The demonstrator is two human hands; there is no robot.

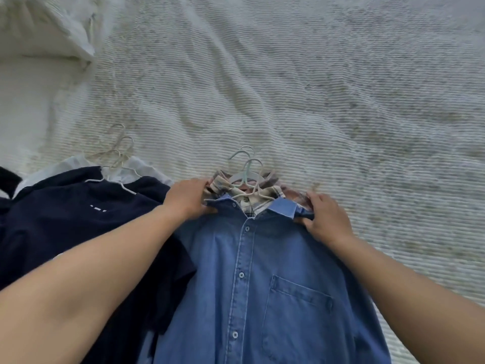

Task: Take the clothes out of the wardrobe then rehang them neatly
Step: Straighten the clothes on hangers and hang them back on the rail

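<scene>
rumpled ribbed bedspread (pixel 315 88) under shirts (pixel 262 285)

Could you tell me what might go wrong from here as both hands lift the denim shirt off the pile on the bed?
1. The denim shirt lies on a plaid shirt; the left hand touches both collars, so both may lift.
2. Their hanger hooks overlap and could tangle.
3. The right hand grips only the shoulder fabric, so the shirt could slide off its hanger.
</scene>
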